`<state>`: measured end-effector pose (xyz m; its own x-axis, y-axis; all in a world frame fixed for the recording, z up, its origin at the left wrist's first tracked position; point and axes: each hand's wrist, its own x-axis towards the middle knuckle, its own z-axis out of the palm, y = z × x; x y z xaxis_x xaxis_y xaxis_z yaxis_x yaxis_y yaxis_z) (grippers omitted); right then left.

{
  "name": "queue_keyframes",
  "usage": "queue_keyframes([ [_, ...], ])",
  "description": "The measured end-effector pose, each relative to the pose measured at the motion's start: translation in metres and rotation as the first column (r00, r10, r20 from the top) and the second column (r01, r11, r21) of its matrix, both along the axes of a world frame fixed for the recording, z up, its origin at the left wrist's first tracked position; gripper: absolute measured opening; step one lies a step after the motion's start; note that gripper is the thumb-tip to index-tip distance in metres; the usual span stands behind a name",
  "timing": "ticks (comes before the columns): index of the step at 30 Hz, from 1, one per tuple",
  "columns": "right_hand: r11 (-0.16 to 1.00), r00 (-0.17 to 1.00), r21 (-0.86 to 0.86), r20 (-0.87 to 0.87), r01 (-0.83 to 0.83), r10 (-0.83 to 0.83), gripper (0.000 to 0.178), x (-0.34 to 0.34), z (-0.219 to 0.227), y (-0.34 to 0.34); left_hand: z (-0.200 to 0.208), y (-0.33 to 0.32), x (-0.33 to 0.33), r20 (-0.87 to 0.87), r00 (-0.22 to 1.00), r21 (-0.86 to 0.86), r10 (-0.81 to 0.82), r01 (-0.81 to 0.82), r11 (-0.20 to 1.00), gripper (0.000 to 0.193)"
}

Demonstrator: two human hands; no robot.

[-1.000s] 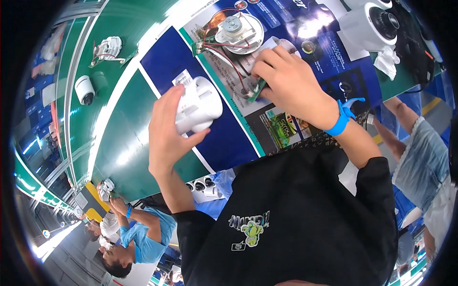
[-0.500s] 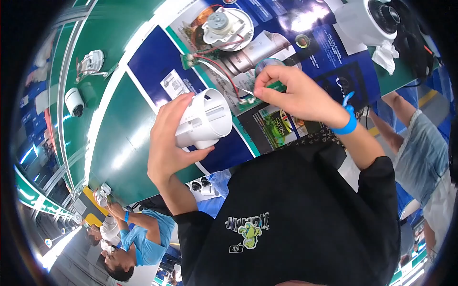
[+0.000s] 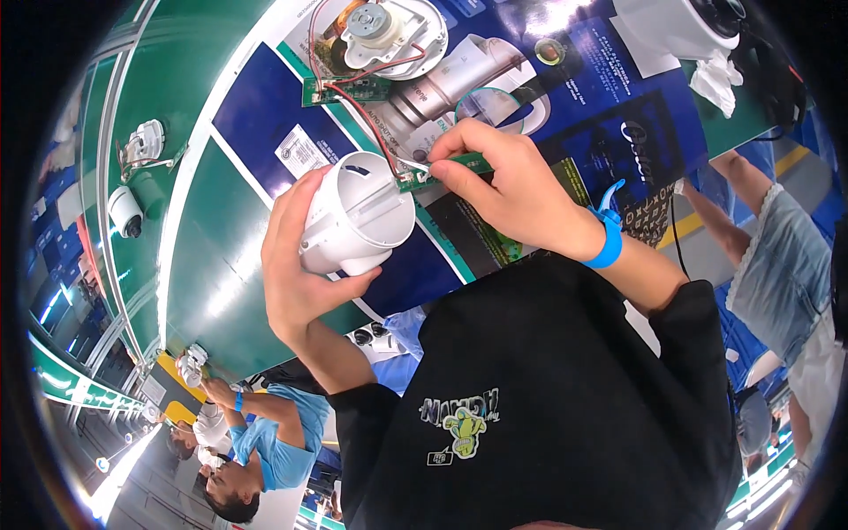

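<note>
My left hand (image 3: 296, 256) is wrapped round a white plastic cylindrical housing (image 3: 329, 231), its open end tilted up toward the right. A narrow green circuit board (image 3: 475, 162) is pinched between the thumb and fingers of my right hand (image 3: 521, 181). The board's near end, with soldered wire joints, sits right by the housing's rim; I cannot tell whether they touch. Red and white wires (image 3: 378, 131) run from it to a second green board (image 3: 320, 92). That one lies beside a round white base with a metal motor (image 3: 369, 21), also wired in red.
Blue printed sheets (image 3: 256, 115) cover part of the green table (image 3: 208, 256). At the upper right are a white rounded appliance (image 3: 658, 35) and crumpled tissue (image 3: 714, 86). More white parts (image 3: 143, 144) lie at the left. A co-worker in blue (image 3: 287, 433) sits lower left; another person stands at right.
The housing has turned so its open end faces up more. My right hand has brought the board left, to the housing's rim. The whole view has shifted slightly.
</note>
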<state>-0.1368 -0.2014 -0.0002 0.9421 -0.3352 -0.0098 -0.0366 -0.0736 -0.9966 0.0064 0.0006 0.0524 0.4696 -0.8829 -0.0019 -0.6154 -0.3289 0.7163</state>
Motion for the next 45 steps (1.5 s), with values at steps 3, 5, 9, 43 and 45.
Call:
queue_keyframes([
  [3, 1.000, 1.000, 0.023, -0.005, -0.021, 0.021, 0.010, 0.001, 0.001, 0.002, 0.000, 0.002, 0.001, -0.030, 0.999, 0.031, 0.035, -0.034, 0.999, 0.093],
  [5, 1.000, 1.000, 0.010, 0.002, 0.000, 0.000, 0.011, 0.002, 0.000, 0.002, -0.002, 0.002, 0.002, -0.033, 0.999, 0.024, 0.036, -0.035, 0.999, 0.093],
  [9, 0.994, 0.997, 0.109, -0.078, 0.005, 0.003, 0.011, 0.003, 0.002, 0.000, -0.001, -0.001, 0.003, -0.025, 0.999, 0.024, 0.036, -0.036, 0.999, 0.092],
  [43, 0.984, 0.986, -0.099, -0.089, -0.146, 0.138, 0.037, 0.026, -0.002, 0.004, -0.011, -0.019, 0.002, 0.088, 0.996, -0.105, 0.003, 0.006, 0.994, 0.088],
  [45, 0.978, 0.986, -0.137, -0.076, -0.155, 0.145, 0.044, 0.027, -0.004, 0.009, -0.012, -0.021, 0.000, 0.087, 0.996, -0.141, 0.010, 0.003, 0.990, 0.088],
])
